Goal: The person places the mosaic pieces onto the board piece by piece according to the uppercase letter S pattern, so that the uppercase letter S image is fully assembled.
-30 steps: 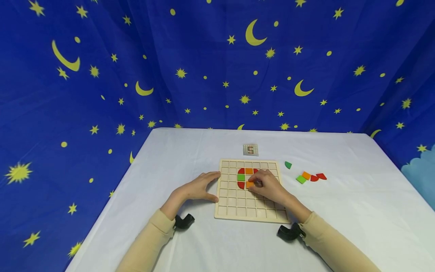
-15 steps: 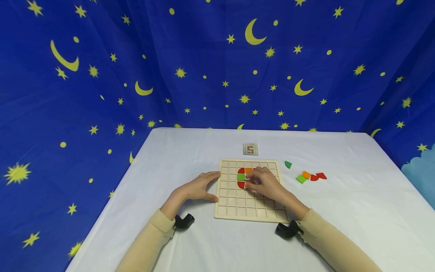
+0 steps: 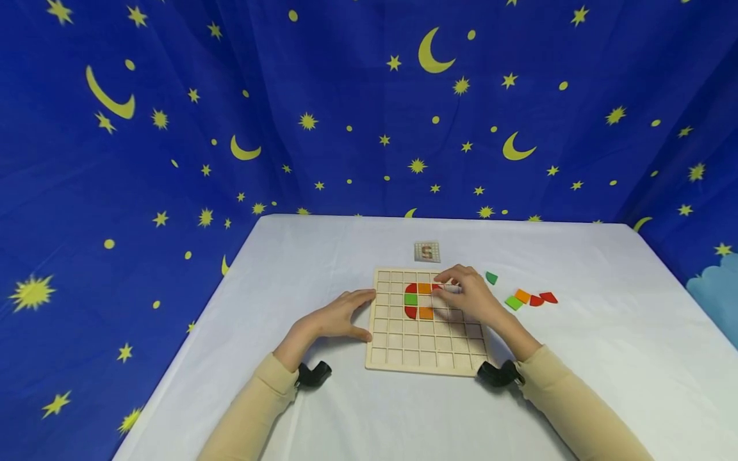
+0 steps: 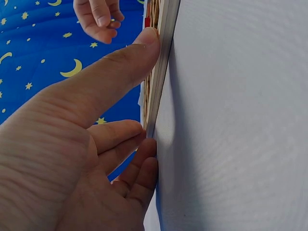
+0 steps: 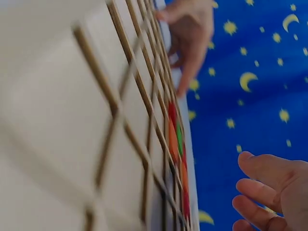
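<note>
A wooden grid board (image 3: 403, 358) lies on the table with flat pieces set in its cells. A green square (image 3: 410, 299), an orange square (image 3: 424, 289) and another orange square (image 3: 426, 313) sit there with red rounded pieces (image 3: 410, 312). My left hand (image 3: 337, 317) touches the board's left edge, thumb and fingertips spread along it; the left wrist view shows the thumb (image 4: 139, 48) against the rim. Over the board's upper right, my right hand (image 3: 473, 296) is raised with bent, parted fingers. Nothing is between them in the right wrist view, where the right hand (image 5: 274, 192) hangs clear of the grid.
Right of the board lie loose pieces: a dark green rounded one (image 3: 491, 278), a light green square (image 3: 514, 303), an orange square (image 3: 522, 296) and red ones (image 3: 549, 298). A small pattern card (image 3: 426, 251) lies beyond the board. A starry blue curtain (image 3: 346, 96) surrounds the white table.
My right hand has let go of the lower orange square, which stays in its cell, and has lifted up and to the right. The left hand keeps its place at the board's edge.
</note>
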The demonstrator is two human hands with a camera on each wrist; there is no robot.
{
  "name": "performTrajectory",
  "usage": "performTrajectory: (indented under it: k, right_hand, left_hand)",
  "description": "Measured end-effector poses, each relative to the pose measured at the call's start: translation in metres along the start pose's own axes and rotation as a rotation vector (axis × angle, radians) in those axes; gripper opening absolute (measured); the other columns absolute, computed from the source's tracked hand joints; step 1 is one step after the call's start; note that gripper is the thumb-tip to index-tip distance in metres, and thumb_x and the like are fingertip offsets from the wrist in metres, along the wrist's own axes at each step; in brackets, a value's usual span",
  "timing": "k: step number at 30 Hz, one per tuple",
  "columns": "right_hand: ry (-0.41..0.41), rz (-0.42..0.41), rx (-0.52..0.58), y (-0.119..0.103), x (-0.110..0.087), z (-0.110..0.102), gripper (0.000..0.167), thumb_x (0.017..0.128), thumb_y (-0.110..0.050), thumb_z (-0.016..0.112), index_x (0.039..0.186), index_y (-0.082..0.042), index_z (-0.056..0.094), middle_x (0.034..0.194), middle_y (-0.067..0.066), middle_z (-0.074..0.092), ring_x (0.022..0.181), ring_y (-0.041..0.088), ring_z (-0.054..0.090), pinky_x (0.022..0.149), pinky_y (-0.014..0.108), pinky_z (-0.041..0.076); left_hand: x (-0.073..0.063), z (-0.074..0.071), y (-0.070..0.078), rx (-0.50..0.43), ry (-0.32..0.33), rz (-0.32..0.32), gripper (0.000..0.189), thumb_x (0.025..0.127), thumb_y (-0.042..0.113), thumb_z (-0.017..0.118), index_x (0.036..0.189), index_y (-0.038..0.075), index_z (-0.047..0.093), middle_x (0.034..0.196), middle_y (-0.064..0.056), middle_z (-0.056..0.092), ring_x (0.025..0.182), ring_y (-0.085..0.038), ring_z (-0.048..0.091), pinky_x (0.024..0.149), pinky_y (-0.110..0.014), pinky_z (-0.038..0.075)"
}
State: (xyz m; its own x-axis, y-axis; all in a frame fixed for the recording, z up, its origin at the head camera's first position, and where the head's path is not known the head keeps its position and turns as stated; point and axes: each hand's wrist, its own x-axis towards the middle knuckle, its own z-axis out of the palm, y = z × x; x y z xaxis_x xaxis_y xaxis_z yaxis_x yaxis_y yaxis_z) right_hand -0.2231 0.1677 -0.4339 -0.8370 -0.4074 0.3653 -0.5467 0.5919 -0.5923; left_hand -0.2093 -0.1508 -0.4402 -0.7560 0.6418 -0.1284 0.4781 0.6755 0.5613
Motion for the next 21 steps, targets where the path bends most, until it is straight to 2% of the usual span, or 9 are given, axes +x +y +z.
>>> performTrajectory:
  k: [4,10,12,17,21]
  right_hand:
    - [0.045,0.089,0.002,0.024,-0.008,-0.026,0.028,0.086,-0.018,0.071,0.107,0.001,0.067,0.1,0.013,0.063,0.089,0.03,0.057,0.076,0.045,0.049]
    - [0.112,0.282,-0.032,0.067,-0.025,-0.065,0.035,0.091,-0.026,0.065,0.113,0.001,0.064,0.108,0.018,0.06,0.093,0.035,0.056,0.08,0.049,0.047]
    - [0.097,0.324,-0.036,0.076,-0.03,-0.072,0.038,0.092,-0.028,0.064,0.116,0.001,0.062,0.11,0.02,0.059,0.095,0.037,0.056,0.082,0.051,0.046]
    - [0.028,0.322,-0.047,0.084,-0.031,-0.079,0.037,0.093,-0.022,0.063,0.123,-0.001,0.06,0.109,0.022,0.06,0.096,0.039,0.057,0.083,0.053,0.046]
    - [-0.042,0.34,-0.062,0.091,-0.028,-0.075,0.036,0.091,-0.015,0.064,0.125,-0.003,0.059,0.107,0.021,0.061,0.092,0.035,0.057,0.075,0.046,0.048]
  left_hand:
    - [0.001,0.0,0.001,0.0,-0.004,-0.002,0.095,0.075,0.039,0.079,0.147,0.002,0.028,0.151,-0.01,0.028,0.138,-0.028,0.023,0.111,-0.04,0.021]
    - [0.0,0.0,0.002,0.002,-0.006,-0.01,0.095,0.075,0.039,0.079,0.147,0.003,0.029,0.151,-0.01,0.029,0.138,-0.028,0.023,0.111,-0.04,0.021]
    - [-0.001,0.0,0.002,-0.002,-0.008,-0.016,0.095,0.075,0.039,0.079,0.147,0.003,0.029,0.151,-0.01,0.029,0.138,-0.028,0.023,0.111,-0.04,0.021]
    - [-0.001,0.0,0.002,-0.005,-0.006,-0.015,0.095,0.075,0.039,0.079,0.148,0.003,0.028,0.152,-0.01,0.028,0.138,-0.028,0.023,0.111,-0.041,0.021]
    - [0.001,0.001,0.002,-0.004,-0.002,-0.009,0.095,0.076,0.039,0.078,0.148,0.003,0.028,0.152,-0.01,0.028,0.138,-0.028,0.022,0.112,-0.04,0.02]
